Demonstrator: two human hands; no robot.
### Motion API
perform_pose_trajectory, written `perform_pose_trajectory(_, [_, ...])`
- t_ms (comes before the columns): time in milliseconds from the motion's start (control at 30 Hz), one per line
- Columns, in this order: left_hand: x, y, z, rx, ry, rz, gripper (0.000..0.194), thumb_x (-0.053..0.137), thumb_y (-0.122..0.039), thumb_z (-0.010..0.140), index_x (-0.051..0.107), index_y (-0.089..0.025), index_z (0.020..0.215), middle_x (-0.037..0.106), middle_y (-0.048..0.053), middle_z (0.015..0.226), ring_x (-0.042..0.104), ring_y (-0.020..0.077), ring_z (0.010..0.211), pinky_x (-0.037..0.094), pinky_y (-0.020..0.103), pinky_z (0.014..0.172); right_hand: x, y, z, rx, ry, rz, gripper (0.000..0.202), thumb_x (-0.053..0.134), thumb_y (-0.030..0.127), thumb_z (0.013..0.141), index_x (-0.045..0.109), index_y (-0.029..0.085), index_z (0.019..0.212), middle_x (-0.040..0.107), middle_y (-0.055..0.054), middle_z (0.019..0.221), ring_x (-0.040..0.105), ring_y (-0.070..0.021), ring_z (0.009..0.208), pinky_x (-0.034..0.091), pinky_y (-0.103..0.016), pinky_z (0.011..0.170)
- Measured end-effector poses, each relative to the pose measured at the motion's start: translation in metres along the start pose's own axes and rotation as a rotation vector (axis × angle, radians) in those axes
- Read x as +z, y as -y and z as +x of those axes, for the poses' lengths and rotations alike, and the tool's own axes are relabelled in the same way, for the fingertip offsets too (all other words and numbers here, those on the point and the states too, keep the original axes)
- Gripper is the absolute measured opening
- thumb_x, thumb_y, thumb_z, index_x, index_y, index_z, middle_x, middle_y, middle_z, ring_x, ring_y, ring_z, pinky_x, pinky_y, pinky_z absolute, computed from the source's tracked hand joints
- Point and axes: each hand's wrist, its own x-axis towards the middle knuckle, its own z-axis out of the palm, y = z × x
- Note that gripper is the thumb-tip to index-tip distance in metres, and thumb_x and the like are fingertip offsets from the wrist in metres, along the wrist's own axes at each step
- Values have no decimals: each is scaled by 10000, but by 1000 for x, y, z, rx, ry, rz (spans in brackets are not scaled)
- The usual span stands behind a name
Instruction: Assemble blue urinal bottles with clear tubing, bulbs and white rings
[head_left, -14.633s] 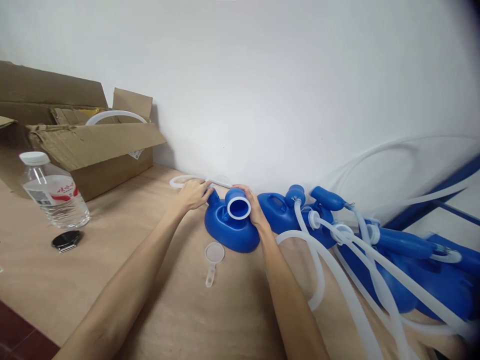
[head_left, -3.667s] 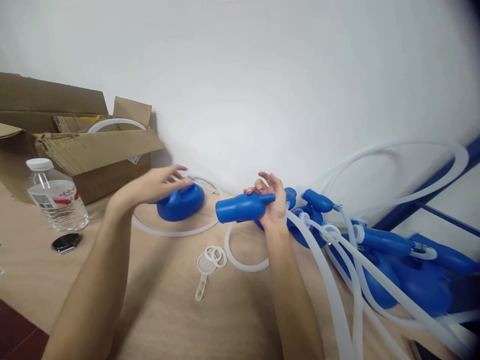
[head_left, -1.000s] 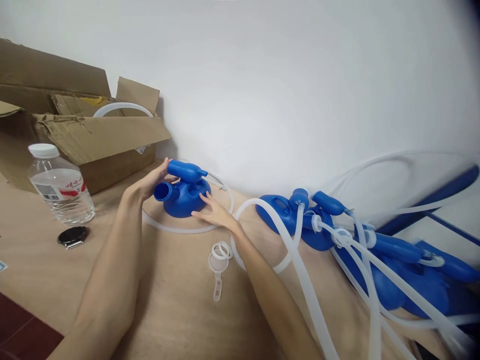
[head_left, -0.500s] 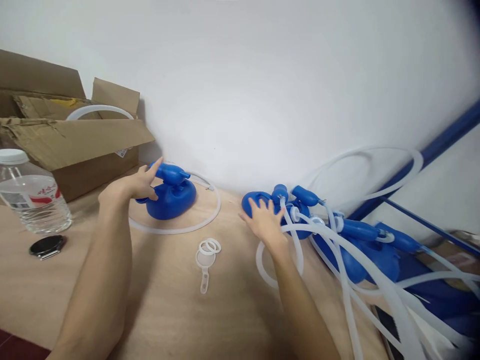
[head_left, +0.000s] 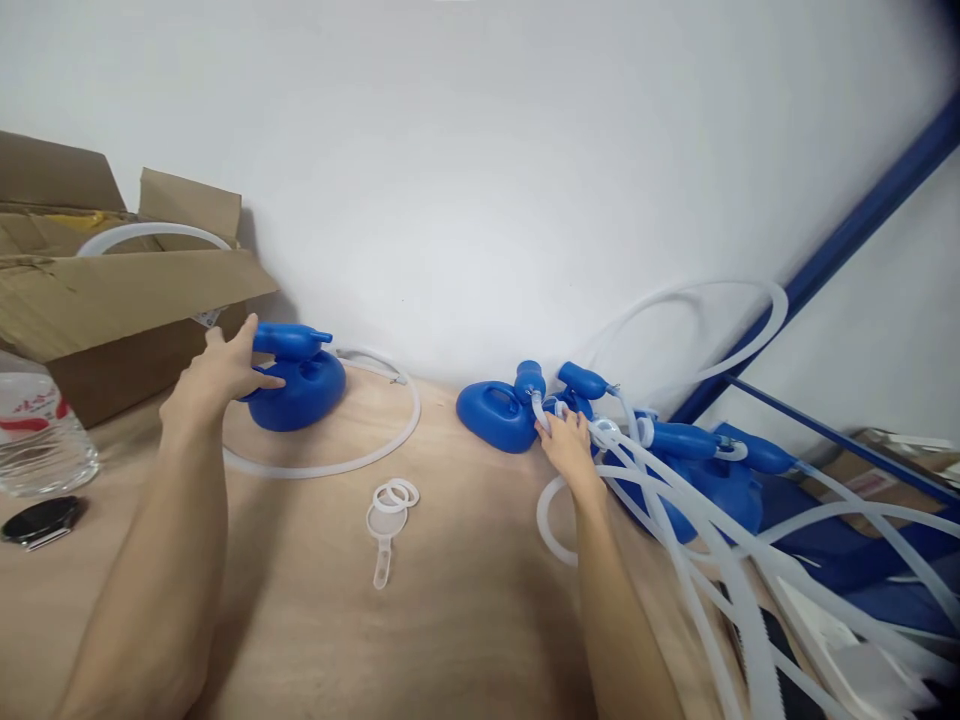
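On the left, my left hand (head_left: 217, 375) is closed round the back end of the blue mouthpiece (head_left: 289, 341) on a blue plastic urinal bottle (head_left: 304, 395), which stands on the table. A white hose (head_left: 409, 425) loops round this bottle. To the right, my right hand (head_left: 570, 448) is closed at a white hose (head_left: 539, 408) hanging from a blue funnel-shaped mouthpiece (head_left: 529, 378); its grip is partly hidden. Beside that hand lies a second blue bottle (head_left: 495, 415). Between the hands are two white rings (head_left: 405, 492) and a translucent round cap with a strap (head_left: 382, 560).
More blue bottles (head_left: 724, 500) with tangled white hoses (head_left: 720, 560) crowd the right side. An open cardboard box (head_left: 142, 350), a water bottle (head_left: 45, 440) and a watch (head_left: 43, 522) are at left. A wall stands behind, with a blue rail (head_left: 847, 225) at right.
My right hand has moved off the second bottle, rightward onto the hose beside it. My left hand stays on its bottle. The view has shifted slightly right.
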Motion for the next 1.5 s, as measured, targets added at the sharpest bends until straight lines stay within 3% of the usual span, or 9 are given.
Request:
perform_pose_trajectory(100, [-7,-31,-14,-58,-73,149,1015,748,-634,775,327,-245,1612,233,279,1655,437,585,1365,426,744,1005,-5,-8,2,-133,35,38,383,419,264,1015,715,249,1259,583,-149,1422,459,-327,1411,338,-483,1168])
perform_pose_trajectory(233, [5,-92,-34,300,-112,36,758,559,-594,926,478,-127,1517,446,256,1544,450,476,1396,383,633,1131,-18,-6,-3,-333,152,124,338,487,306,998,728,294,1237,609,-100,1405,493,-295,1394,385,-418,1146])
perform_pose_trajectory(367, [53,-147,-54,715,214,-245,777,546,-653,915,463,-210,1548,505,139,1543,484,347,1415,345,461,1214,-29,3,-11,-446,231,203,319,504,293,988,718,290,1224,596,-87,1425,468,-295,1425,349,-455,1190])
perform_pose_trajectory(567, [136,-195,-58,542,417,-671,874,623,-634,873,370,-226,1602,337,157,1671,343,345,1528,308,474,1234,-36,5,-12,-478,269,312,266,579,182,916,724,250,1128,593,-76,1401,454,-258,1443,244,-456,1258])
perform_pose_trajectory(633, [154,-203,-53,407,473,-834,756,591,-606,908,457,-221,1545,415,157,1631,408,327,1491,352,458,1208,-35,10,-13,-397,254,352,232,632,333,931,717,256,1133,599,-85,1389,450,-295,1438,324,-479,1212])
perform_pose_trajectory(800, [179,-203,-40,303,485,-967,685,608,-562,890,524,-205,1469,581,143,1451,603,298,1271,491,459,1073,-27,37,-19,-159,54,440,665,463,689,972,528,243,1461,553,-154,1419,454,-357,1415,401,-522,1134])
perform_pose_trajectory(900, [181,-196,-36,286,510,-1025,642,659,-541,845,606,-177,1371,663,132,1294,652,276,1158,530,442,1022,-19,48,-18,-244,-51,439,752,535,618,976,356,234,1598,438,-160,1573,365,-348,1496,328,-507,1202])
perform_pose_trajectory(1067, [178,-193,-39,271,575,-1107,537,696,-574,818,658,-210,1211,698,93,1203,677,248,1104,580,393,938,-12,51,-15,-375,-28,515,540,482,500,1040,466,301,1541,590,-71,1489,559,-284,1353,398,-442,1165])
perform_pose_trajectory(1500, [171,-214,-38,178,307,-1008,370,634,-508,821,749,-159,869,730,61,818,644,210,738,529,284,647,-6,59,-16,-503,-56,475,543,517,449,1040,443,338,1567,490,-47,1601,511,-285,1440,304,-493,1252])
